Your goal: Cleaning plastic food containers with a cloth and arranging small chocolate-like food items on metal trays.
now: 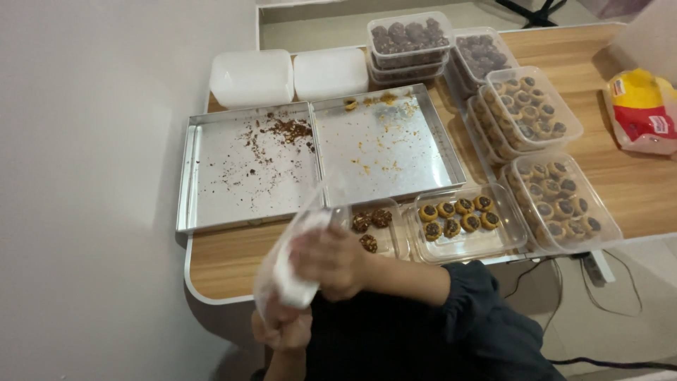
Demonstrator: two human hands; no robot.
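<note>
Both hands — left hand (282,328), right hand (331,261) — grip one clear bag (285,271); two trays (247,169).

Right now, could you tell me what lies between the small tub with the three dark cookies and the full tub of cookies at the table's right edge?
In the head view, a clear tub holding eight chocolate-topped cookies sits between the small tub and the full tub.

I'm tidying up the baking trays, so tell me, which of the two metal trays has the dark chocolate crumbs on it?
The left metal tray, beside the wall. Its crumbs are dark brown, heaped near its far right corner. The right metal tray carries only pale golden crumbs.
</note>
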